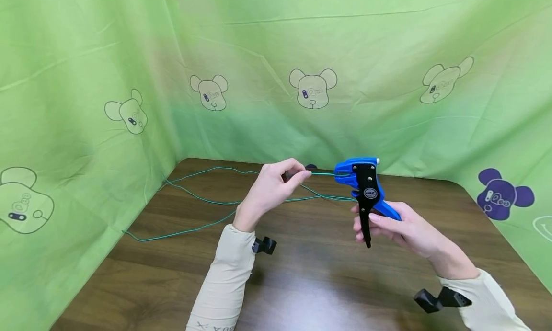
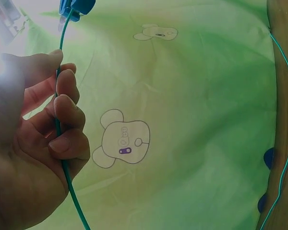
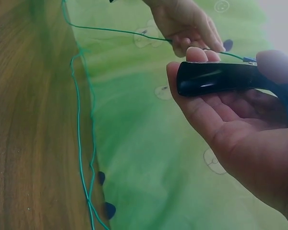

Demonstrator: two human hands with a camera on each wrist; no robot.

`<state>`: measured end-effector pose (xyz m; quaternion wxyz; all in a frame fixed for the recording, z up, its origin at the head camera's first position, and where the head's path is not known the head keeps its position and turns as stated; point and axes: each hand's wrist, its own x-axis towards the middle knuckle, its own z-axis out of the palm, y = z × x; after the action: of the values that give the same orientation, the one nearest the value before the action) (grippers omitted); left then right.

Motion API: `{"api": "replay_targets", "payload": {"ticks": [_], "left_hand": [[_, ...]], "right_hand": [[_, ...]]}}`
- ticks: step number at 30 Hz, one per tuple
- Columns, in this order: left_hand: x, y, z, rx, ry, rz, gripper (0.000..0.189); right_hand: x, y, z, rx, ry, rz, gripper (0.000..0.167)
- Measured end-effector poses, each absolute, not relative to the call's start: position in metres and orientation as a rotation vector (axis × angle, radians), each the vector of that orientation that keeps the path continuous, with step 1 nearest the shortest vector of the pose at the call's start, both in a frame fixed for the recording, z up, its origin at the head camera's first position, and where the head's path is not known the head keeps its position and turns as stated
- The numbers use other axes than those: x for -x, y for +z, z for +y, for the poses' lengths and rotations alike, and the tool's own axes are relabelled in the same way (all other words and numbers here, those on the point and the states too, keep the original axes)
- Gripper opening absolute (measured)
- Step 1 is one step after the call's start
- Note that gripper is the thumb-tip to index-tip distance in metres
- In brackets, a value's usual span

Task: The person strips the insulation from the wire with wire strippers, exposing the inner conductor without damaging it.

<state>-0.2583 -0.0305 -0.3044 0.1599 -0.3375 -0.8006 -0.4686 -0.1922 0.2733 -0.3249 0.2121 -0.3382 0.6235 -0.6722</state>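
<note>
Left of the left hand, green cloth printed with bear heads walls in the brown wooden table, where green wire trails. That hand pinches green wire, which runs rightward into the blue-and-black wire stripper, gripped by the right hand. Right of it, the cloth bears a purple bear head.

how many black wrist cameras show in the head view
2: one black camera by the left cuff, below the left grip pinching the green wire; another camera by the right cuff, below the right grip holding the blue pliers.
</note>
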Motion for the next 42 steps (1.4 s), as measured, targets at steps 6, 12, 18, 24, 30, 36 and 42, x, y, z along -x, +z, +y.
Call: {"api": "replay_targets", "payload": {"ticks": [6, 12, 18, 24, 30, 36, 42], "left_hand": [[0.258, -0.3041, -0.0317, 0.957, -1.331, -2.298, 0.013], [0.2568, -0.3043, -0.0315, 0.964, -1.298, -2.317, 0.014], [0.256, -0.3052, -0.0293, 0.959, -1.279, -2.341, 0.014], [0.2554, -0.3054, -0.0288, 0.972, -1.278, -2.341, 0.014], [0.2562, -0.3064, -0.0298, 0.99, -1.287, -2.334, 0.013], [0.2567, -0.3059, -0.0297, 1.01, -1.288, -2.325, 0.013], [0.2563, -0.3055, -0.0292, 1.011, -1.29, -2.333, 0.013]], "right_hand": [[0.1942, -0.3271, 0.2734, 0.924, -1.864, 1.735, 0.032], [0.1965, -0.3296, 0.275, 0.941, -1.868, 1.703, 0.032], [0.1973, -0.3309, 0.2781, 0.972, -1.867, 1.686, 0.032], [0.197, -0.3313, 0.2788, 0.963, -1.888, 1.692, 0.03], [0.1981, -0.3325, 0.278, 1.005, -1.903, 1.609, 0.03], [0.198, -0.3317, 0.279, 1.039, -1.911, 1.547, 0.032], [0.1973, -0.3312, 0.2795, 1.053, -1.892, 1.557, 0.036]]}}
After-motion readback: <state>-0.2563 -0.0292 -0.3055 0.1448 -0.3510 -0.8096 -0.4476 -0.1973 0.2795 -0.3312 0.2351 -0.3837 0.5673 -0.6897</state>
